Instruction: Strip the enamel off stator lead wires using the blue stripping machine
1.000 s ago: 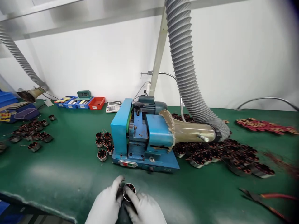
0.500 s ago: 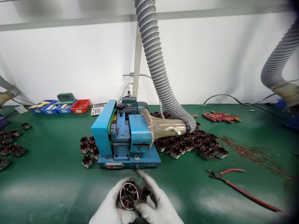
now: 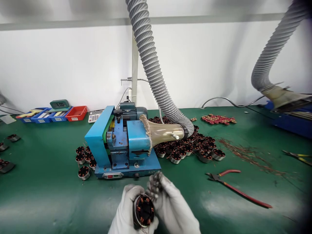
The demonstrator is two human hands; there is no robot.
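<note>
My left hand [image 3: 125, 208], in a white glove with blackened fingertips, is closed around a motor stator [image 3: 144, 210]. The stator is a metal ring with copper windings around a dark centre, its open face turned toward me and thin wires hanging at its lower edge. Just to the right, my right hand [image 3: 170, 201], gloved too, has its dirty fingers curled together by the stator's upper right side. Motion smears those fingertips, so what they pinch is hidden. Behind both hands stands a blue belt-driven machine [image 3: 123, 146] with a grey suction hose.
Many stators [image 3: 175, 157] lie behind and right of the machine, several more to its left. Red-handled cutting pliers [image 3: 234, 187] rest on the green table at right, near loose copper wire scraps [image 3: 246, 154]. Small parts trays [image 3: 76, 113] and a calculator [image 3: 95, 116] line the back.
The view has swung right. The stator in my left hand has turned and shows its windings more fully. My right hand's fingers, spread out before, are now drawn together.
</note>
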